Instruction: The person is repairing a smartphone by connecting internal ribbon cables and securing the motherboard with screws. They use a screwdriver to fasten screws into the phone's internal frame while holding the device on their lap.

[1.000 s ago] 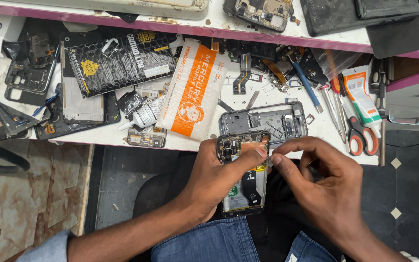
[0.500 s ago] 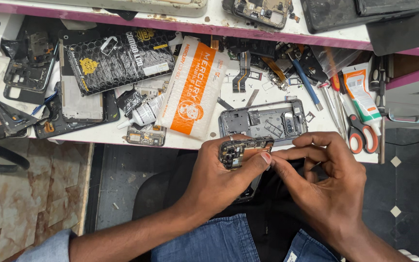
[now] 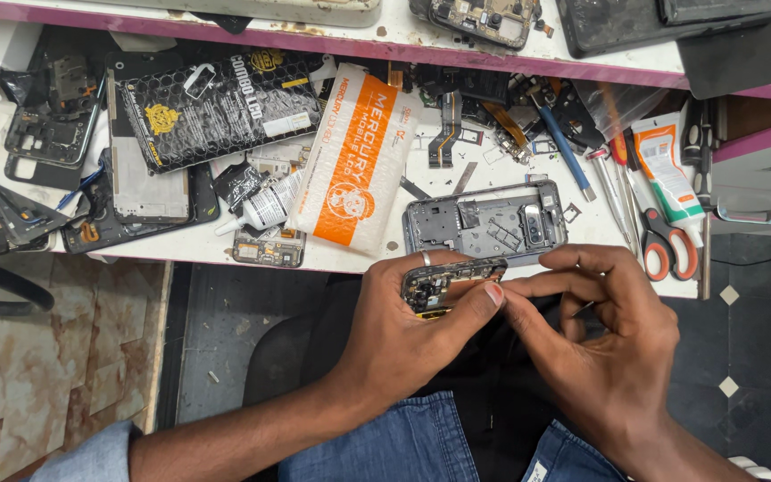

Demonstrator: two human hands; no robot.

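While the left hand [image 3: 403,330] pinches a small circuit board [image 3: 452,282] between thumb and fingers over the lap, just in front of the grey phone frame [image 3: 485,223] at the table edge [image 3: 180,254], the right hand [image 3: 604,344] meets its right end with narrowed fingertips (whether they grip anything, I cannot tell). The board's long axis runs left to right, its right end tilted slightly up. Held above open floor, it could drop if the pinch loosens. Beyond the frame lie an orange-and-white packet [image 3: 354,165] and scissors [image 3: 667,245].
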